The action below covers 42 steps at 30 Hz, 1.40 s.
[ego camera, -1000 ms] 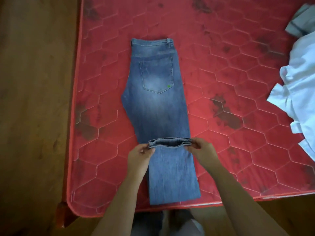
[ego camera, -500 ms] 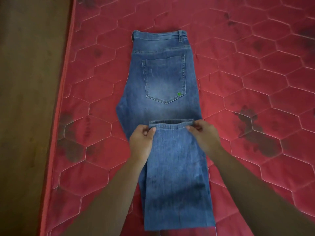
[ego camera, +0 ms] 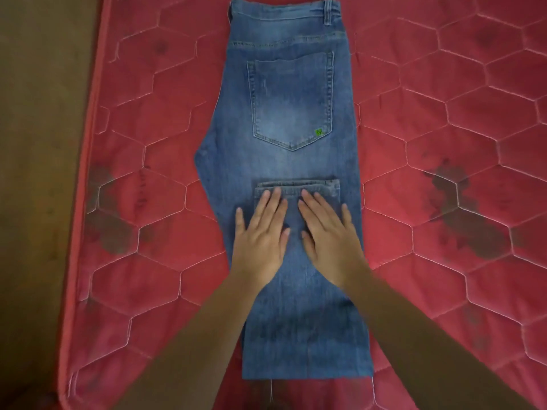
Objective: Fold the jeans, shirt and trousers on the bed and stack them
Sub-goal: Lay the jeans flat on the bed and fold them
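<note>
Both hands, left hand and right hand, lie flat with fingers straight, grip released, pressing the folded blue jeans beneath them on the red quilted bed.

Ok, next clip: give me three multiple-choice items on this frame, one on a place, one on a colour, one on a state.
1. Where do the hems of the folded blue denim jeans lie?
A. on the waistband
B. just below the back pocket
C. off the bed's edge

2. What colour is the small mark on that pocket's corner?
A. white
B. yellow
C. green

3. How are the left hand and right hand placed?
A. flat, fingers straight, on the denim
B. pinching the hems
C. lifted clear of the jeans

Key: 1 B, the hem edge sits a little under the pocket's point; 2 C, a green patch shows at its lower right corner; 3 A, both palms rest side by side on the folded leg.
</note>
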Each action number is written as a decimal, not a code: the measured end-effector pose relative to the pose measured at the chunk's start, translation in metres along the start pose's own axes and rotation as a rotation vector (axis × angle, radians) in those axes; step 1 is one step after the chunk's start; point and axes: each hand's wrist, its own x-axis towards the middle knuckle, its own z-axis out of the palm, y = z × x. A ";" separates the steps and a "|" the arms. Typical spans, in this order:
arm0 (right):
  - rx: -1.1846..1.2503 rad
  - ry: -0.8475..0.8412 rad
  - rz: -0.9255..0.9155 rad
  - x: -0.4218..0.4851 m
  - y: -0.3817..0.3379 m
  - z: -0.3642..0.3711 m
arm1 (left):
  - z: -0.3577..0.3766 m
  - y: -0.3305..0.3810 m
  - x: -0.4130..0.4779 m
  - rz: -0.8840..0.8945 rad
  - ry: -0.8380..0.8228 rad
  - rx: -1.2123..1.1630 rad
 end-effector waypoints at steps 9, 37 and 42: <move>0.006 -0.162 0.226 -0.041 0.020 -0.019 | -0.010 -0.007 -0.050 -0.250 -0.204 -0.021; 0.641 0.101 0.888 -0.194 -0.059 -0.024 | -0.026 0.055 -0.200 -0.698 -0.048 -0.789; 0.766 0.000 0.985 -0.187 -0.054 -0.037 | -0.047 0.058 -0.188 -0.795 -0.087 -1.097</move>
